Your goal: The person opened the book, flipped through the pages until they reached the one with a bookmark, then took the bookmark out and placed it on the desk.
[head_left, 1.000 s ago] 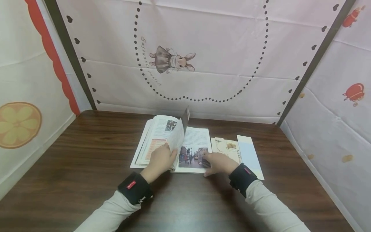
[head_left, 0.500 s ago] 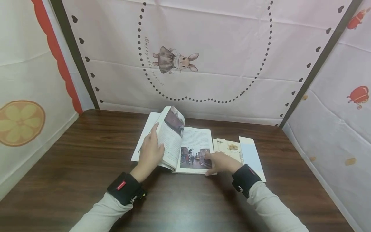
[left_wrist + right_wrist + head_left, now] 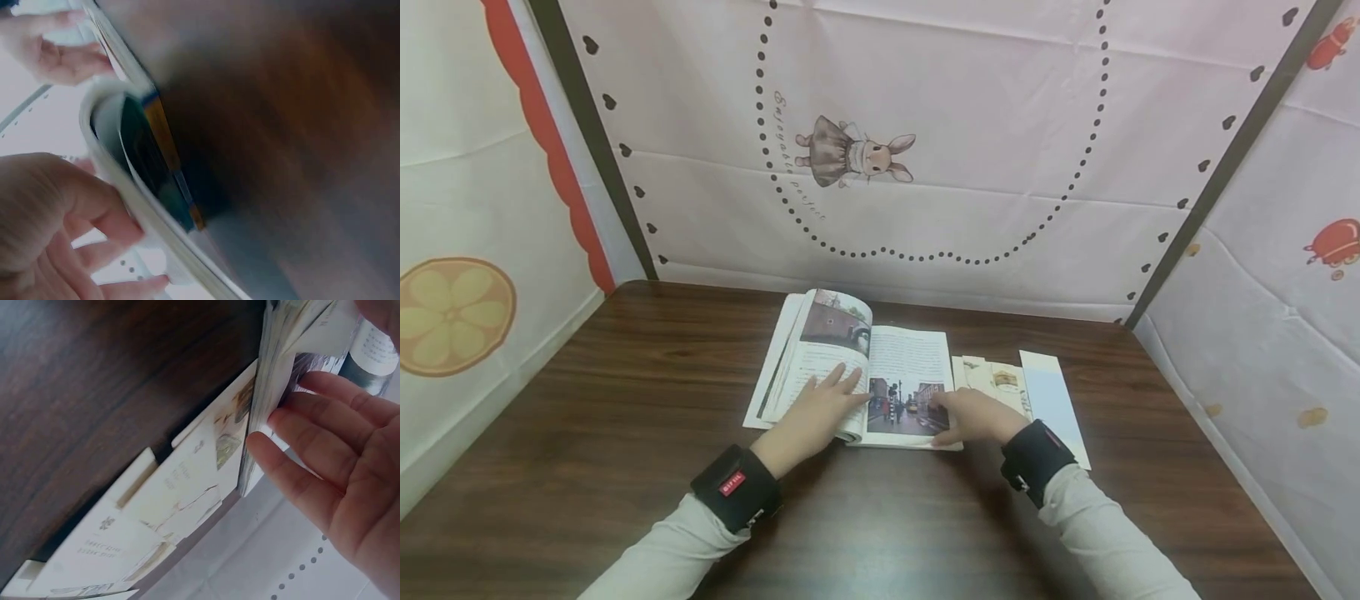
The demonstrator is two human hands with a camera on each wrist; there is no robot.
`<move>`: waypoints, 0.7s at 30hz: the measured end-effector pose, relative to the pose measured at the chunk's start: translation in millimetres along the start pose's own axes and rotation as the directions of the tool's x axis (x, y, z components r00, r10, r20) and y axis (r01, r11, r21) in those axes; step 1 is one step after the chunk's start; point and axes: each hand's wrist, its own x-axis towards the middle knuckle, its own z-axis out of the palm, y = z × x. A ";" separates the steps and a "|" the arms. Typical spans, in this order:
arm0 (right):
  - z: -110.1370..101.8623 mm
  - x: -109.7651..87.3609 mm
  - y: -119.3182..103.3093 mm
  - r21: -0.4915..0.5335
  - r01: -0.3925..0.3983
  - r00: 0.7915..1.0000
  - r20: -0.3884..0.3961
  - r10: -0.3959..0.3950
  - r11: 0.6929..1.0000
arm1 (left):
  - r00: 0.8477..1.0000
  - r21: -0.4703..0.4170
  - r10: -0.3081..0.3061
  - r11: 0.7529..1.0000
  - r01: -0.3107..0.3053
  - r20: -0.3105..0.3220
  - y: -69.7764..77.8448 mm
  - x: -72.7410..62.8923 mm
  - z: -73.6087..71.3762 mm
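Note:
An open book (image 3: 906,354) lies on the table, its left pages curving up in a thick stack and its right page carrying a street photo. My left hand (image 3: 816,412) rests on the left page with fingers spread. In the left wrist view, the left hand (image 3: 69,212) is beside the curved page block, and an orange and dark blue spine (image 3: 164,134) shows below. My right hand (image 3: 973,417) touches the right page near its lower outer corner. In the right wrist view, the right hand's fingers (image 3: 306,437) lie loosely extended at the page edge.
Cream illustrated flaps (image 3: 988,379) extend from the book's right side, ending in a pale blue panel (image 3: 1051,404). A dark wooden table (image 3: 625,400) lies beneath. Printed cloth walls (image 3: 985,167) stand behind and at both sides.
My left hand reached to the outer left edge, lifted a page section, then came back right and laid it down. A different photo now tops the left page. The right hand stayed put.

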 end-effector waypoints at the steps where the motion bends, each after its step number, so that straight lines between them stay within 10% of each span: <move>1: 0.2 0.0 1.0 0.002 -0.001 1.000 -0.001 0.001 1.000 | 1.000 -0.019 0.001 1.000 -0.001 0.026 2.0 0.4 0.5; 21: 7.2 -0.1 8.0 0.076 0.002 0.965 -0.260 0.018 0.997 | 0.981 -0.091 -0.066 0.992 0.084 0.183 -1.9 17.2 -2.5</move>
